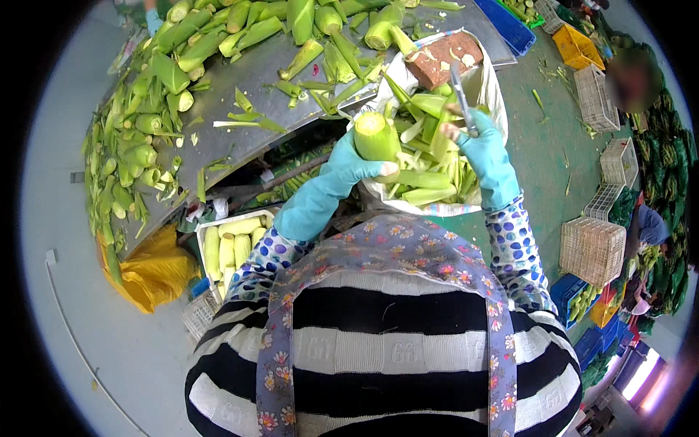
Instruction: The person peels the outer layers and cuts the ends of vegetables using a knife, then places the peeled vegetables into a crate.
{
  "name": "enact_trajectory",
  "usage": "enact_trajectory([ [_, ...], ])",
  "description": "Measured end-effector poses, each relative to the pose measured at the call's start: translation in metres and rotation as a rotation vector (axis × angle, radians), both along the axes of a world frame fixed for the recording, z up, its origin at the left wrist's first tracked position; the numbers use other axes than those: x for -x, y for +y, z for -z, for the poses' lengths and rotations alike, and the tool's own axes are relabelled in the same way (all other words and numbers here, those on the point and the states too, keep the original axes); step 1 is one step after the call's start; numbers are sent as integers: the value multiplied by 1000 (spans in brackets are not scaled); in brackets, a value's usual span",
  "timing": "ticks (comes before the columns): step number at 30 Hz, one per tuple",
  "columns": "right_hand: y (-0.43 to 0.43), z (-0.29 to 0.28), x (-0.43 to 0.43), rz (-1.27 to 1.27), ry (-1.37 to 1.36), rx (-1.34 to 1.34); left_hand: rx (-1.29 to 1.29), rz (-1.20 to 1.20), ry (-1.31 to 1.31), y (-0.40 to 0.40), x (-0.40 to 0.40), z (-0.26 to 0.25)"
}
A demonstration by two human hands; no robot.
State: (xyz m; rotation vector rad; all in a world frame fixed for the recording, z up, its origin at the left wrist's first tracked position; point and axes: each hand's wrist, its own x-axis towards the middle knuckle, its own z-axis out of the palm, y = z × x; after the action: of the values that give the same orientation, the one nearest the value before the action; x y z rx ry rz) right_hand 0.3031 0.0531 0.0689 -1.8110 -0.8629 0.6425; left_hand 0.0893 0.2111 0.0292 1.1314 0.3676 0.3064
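In its turquoise fingerless-tipped glove, my left hand [345, 163] grips an ear of corn in green husk [379, 143], its pale cut end facing up. My right hand [485, 146], gloved alike, holds a knife [460, 90] with the blade pointing away from me. The right fingertips are blurred, and a husk strip [441, 136] lies by them; whether they pinch it I cannot tell. Both hands are over a white woven sack [496, 104], open at the top and full of stripped green husks [428, 180]. A reddish brick [437, 61] with husk scraps on it rests at the sack's far rim.
Unhusked corn [188, 46] is heaped along the metal table [246, 106]. Peeled ears [234, 246] fill a white crate [203, 240] at my left, near a yellow sack [155, 273]. Crates [592, 248] line the right side, where other people are. Another gloved hand [154, 22] shows far left.
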Motion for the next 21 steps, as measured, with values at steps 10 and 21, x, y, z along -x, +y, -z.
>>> enact_trajectory([
  [10, 18, -2, 48, -184, 492, -49, 123, 118, -53, -12, -19, -11],
  [21, 14, 9, 47, -241, 374, -72, 171, 196, -11, -7, -17, -5],
])
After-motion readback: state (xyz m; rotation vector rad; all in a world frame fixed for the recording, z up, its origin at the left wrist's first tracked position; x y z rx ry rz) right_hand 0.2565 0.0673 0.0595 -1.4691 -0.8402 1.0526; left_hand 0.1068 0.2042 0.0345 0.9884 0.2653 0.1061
